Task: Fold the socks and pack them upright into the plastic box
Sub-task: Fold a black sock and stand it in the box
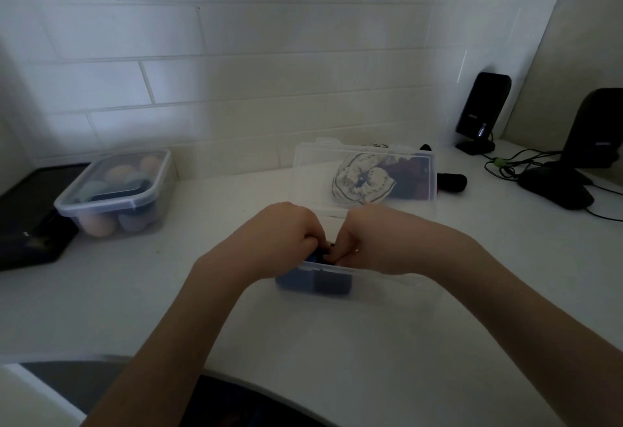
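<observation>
A clear plastic box stands on the white counter, its lid swung up behind it. Dark blue folded socks show through the box's near wall at its left end. My left hand and my right hand meet over that end with fingers curled down into the box, pinching a dark sock between them. Most of that sock is hidden by my fingers. Through the lid I see a pale patterned sock and dark reddish socks lying behind the box. A black sock lies to their right.
A second lidded clear container with rounded pastel items sits at the left, next to a black tray. Two black speakers and cables stand at the back right. A tiled wall closes the back.
</observation>
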A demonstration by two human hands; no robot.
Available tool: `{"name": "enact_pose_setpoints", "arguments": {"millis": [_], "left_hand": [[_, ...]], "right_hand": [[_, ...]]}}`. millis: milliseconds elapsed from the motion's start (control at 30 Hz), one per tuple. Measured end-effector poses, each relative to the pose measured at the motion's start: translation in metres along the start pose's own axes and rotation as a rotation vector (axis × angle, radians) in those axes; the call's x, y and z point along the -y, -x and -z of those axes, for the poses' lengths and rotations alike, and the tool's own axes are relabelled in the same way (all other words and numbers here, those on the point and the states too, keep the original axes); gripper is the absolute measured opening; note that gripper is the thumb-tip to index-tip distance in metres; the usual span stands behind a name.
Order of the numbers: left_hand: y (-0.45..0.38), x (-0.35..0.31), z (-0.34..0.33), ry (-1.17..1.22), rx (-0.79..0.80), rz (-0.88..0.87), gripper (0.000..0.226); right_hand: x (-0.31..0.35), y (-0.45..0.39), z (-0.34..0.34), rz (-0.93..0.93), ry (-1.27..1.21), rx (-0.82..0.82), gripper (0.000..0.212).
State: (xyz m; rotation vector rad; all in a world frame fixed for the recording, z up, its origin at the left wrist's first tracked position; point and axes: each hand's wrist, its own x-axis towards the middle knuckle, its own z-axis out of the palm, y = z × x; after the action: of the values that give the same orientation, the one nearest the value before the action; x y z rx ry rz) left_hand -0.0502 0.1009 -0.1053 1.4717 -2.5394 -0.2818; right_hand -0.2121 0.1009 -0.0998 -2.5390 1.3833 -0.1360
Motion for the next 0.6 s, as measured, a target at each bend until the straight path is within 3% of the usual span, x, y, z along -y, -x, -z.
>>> {"name": "enact_pose_setpoints", "arguments": {"millis": [333,467,600], "left_hand": [[-0.008,-0.003,0.002,-0.009,0.032,0.024,0.025],[-0.005,0.004,0.005,0.079,-0.116,-0.021,0.028],[-0.001,0.018,0.006,0.348,-0.404,-0.050,0.035]], "right_hand": [[0.002,0.003,0.005,-0.005,0.119,0.100,0.024],[0.005,0.013,0.030,0.008,0.072,0.144,0.023],[-0.014,0.035,0.078,-0.075,-0.258,-0.099,0.014]]}}
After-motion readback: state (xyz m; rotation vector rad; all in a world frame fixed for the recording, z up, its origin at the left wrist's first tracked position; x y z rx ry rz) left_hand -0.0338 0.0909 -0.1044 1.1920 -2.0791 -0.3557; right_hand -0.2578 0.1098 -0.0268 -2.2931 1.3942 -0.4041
